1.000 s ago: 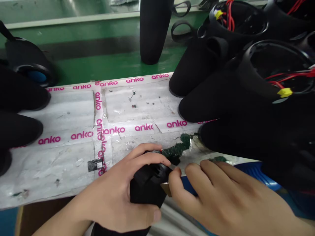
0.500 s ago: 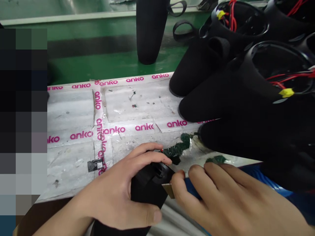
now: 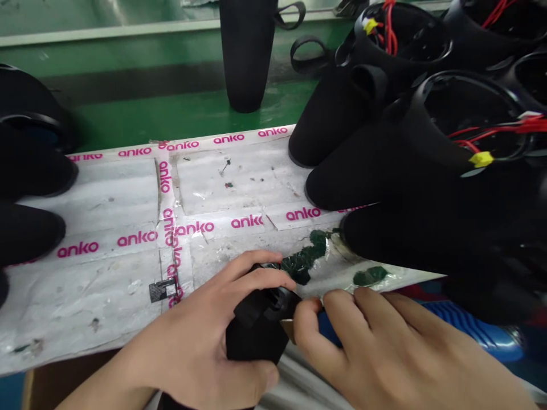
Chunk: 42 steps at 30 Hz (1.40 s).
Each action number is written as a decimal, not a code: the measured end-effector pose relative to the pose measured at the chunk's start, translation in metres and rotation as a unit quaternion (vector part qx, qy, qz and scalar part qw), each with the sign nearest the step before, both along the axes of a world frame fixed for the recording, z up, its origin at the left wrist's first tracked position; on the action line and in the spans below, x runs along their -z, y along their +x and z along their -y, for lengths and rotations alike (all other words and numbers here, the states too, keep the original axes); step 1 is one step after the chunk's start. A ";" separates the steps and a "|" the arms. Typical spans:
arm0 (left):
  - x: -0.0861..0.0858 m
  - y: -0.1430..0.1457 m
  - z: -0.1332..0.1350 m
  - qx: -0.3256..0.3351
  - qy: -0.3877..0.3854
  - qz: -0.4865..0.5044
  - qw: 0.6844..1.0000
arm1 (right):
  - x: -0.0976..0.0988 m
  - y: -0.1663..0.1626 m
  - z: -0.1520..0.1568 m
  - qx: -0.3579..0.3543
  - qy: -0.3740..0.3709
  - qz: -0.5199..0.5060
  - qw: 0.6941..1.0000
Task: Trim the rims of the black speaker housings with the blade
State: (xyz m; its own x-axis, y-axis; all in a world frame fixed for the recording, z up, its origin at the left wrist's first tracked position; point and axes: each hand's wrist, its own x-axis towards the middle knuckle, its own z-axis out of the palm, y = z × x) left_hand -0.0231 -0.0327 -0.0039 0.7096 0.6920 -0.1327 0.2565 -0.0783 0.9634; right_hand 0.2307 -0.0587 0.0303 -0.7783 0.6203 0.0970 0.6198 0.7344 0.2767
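Note:
My left hand [image 3: 205, 341] is wrapped round a black cloth-covered speaker body [image 3: 256, 333] at the near edge of the bench, thumb below and fingers over its open top. My right hand [image 3: 393, 347] sits just to its right, thumb and forefinger pinched on a small brown piece [image 3: 288, 329] at the body's rim; I cannot make out what that piece is. Both hands rest over the front edge of a white plastic-covered mat [image 3: 119, 199] taped with pink "anko" tape.
Several black speaker shells [image 3: 354, 171] with red wires and yellow connectors [image 3: 481, 158] lie piled at the right. More black shells [image 3: 25, 228] sit at the left. One stands upright [image 3: 245, 57] on the green belt [image 3: 171, 114] behind. Something blue [image 3: 465, 330] lies below right.
The view has shifted slightly, so things sit a little further left. My hands keep the same grip on the black body and the small brown piece.

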 end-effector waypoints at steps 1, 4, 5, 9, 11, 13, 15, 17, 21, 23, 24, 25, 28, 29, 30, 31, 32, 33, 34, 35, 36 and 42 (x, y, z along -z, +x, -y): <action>-0.001 0.000 0.000 0.003 0.000 -0.006 1.000 | 0.000 0.000 0.000 0.001 -0.002 0.000 1.000; -0.002 0.001 0.001 -0.001 -0.009 -0.014 1.000 | 0.001 0.000 0.000 0.008 0.004 -0.007 1.000; -0.002 0.001 0.000 -0.003 -0.013 -0.015 1.000 | 0.002 0.000 0.000 0.010 0.005 -0.006 1.000; -0.001 0.003 -0.002 -0.007 -0.016 -0.013 1.000 | 0.000 -0.001 0.001 0.012 0.004 0.015 1.000; -0.002 0.003 -0.003 -0.003 -0.013 -0.012 1.000 | -0.004 -0.005 0.002 0.015 0.000 0.030 0.999; -0.002 0.003 -0.002 0.000 -0.005 -0.012 1.000 | -0.009 -0.011 0.001 0.031 -0.011 0.042 0.999; -0.002 0.003 0.000 -0.009 0.002 -0.014 1.000 | -0.012 -0.015 -0.001 0.047 -0.017 0.038 0.998; 0.000 0.002 0.003 -0.024 -0.006 -0.012 1.000 | -0.012 -0.014 -0.002 0.045 -0.021 0.023 0.999; 0.008 -0.001 0.007 -0.037 -0.029 0.024 0.999 | -0.006 -0.002 0.006 0.043 -0.039 -0.047 0.997; 0.013 -0.004 0.008 -0.039 -0.021 0.047 0.998 | -0.002 0.003 0.012 0.062 -0.033 -0.073 0.995; 0.015 -0.005 0.007 -0.042 -0.018 0.053 0.998 | 0.001 0.003 0.015 0.068 -0.024 -0.080 0.994; 0.016 -0.007 0.007 -0.043 -0.017 0.055 0.997 | 0.003 0.003 0.016 0.074 -0.016 -0.081 0.994; 0.016 -0.009 0.005 -0.043 -0.026 0.043 0.998 | 0.010 -0.001 0.017 0.075 -0.004 -0.085 0.994; 0.016 -0.009 0.004 -0.043 -0.030 0.037 0.998 | 0.011 -0.002 0.016 0.074 -0.004 -0.089 0.993; 0.015 -0.009 0.004 -0.044 -0.032 0.034 0.998 | 0.013 -0.004 0.014 0.075 0.000 -0.096 0.992; 0.015 -0.008 0.004 -0.045 -0.035 0.032 0.998 | 0.014 -0.004 0.013 0.074 -0.002 -0.101 0.992; 0.015 -0.008 0.004 -0.046 -0.037 0.030 0.998 | 0.014 -0.005 0.012 0.073 -0.005 -0.104 0.992; 0.015 -0.008 0.004 -0.046 -0.037 0.031 0.998 | 0.014 -0.005 0.011 0.072 -0.008 -0.106 0.992; 0.016 -0.008 0.004 -0.046 -0.037 0.034 0.998 | 0.014 -0.005 0.011 0.070 -0.012 -0.106 0.992; 0.016 -0.008 0.005 -0.047 -0.039 0.035 0.997 | 0.014 -0.004 0.010 0.070 -0.010 -0.107 0.992; 0.016 -0.008 0.005 -0.048 -0.041 0.037 0.997 | 0.014 -0.004 0.010 0.072 -0.008 -0.106 0.992; 0.010 -0.005 0.005 -0.053 -0.027 0.035 0.998 | 0.015 -0.010 0.013 0.092 0.012 -0.081 0.992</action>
